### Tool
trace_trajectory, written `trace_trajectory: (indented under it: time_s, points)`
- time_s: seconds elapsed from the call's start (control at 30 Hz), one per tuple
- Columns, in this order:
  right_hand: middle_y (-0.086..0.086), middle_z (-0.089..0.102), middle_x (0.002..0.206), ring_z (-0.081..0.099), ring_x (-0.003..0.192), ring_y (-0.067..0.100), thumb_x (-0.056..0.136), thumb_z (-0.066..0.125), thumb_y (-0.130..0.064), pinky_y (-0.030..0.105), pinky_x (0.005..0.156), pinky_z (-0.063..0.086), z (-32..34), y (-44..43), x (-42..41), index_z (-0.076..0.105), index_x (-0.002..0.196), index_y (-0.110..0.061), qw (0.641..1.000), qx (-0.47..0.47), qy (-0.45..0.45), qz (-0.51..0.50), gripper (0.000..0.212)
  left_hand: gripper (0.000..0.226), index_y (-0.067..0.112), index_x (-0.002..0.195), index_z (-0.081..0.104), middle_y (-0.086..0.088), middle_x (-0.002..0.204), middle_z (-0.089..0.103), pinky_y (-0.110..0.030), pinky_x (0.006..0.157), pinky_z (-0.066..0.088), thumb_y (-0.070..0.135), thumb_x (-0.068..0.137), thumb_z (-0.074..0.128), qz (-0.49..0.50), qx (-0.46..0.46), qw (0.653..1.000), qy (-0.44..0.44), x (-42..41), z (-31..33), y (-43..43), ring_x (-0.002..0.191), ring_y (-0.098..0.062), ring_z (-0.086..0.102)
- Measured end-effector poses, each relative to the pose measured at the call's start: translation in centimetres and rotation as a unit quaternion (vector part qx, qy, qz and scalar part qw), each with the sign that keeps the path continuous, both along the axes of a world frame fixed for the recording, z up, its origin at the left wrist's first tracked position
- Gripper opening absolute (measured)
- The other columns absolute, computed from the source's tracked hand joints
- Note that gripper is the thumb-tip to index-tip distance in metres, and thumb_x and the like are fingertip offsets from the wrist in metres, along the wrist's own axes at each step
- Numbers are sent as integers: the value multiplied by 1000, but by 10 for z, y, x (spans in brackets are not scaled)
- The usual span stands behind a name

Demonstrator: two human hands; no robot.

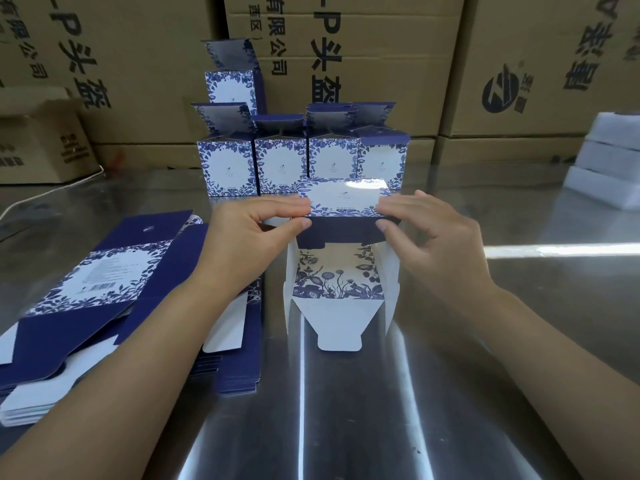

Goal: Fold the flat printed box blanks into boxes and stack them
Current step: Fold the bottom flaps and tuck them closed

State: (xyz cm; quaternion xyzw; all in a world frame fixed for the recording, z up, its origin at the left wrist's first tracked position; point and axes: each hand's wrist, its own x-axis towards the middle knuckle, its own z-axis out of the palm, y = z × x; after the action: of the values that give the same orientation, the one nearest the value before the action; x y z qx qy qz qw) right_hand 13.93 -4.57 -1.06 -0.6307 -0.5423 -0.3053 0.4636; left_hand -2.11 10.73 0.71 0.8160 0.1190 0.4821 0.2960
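Note:
A partly folded blue-and-white floral box (341, 271) lies on its side on the shiny metal table (485, 341), its open end toward me with a white tuck flap hanging out. My left hand (252, 233) pinches the far left corner of the box between thumb and fingers. My right hand (433, 230) pinches the far right corner the same way. Behind stand several folded boxes (280, 164) in a row with their top flaps up, and one more box (232, 90) sits on top at the left. A pile of flat blanks (97, 289) lies at my left.
Large brown cardboard cartons (363, 64) wall off the back of the table. White foam blocks (606, 157) are stacked at the far right. A white cable (52, 192) runs along the left rear of the table.

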Motion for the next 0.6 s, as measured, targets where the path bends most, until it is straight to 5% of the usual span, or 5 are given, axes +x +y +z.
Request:
trace_trajectory:
  time_s: [0.6]
  points:
    - [-5, 73, 95, 64, 95, 8, 81, 70, -16, 19, 93, 39, -1, 3, 11, 76, 92, -13, 999, 26, -24, -23, 14, 22, 14, 98, 73, 15, 94, 69, -9, 86, 46, 5, 77, 74, -4, -10, 1000, -12, 5, -4, -1, 99, 9, 61]
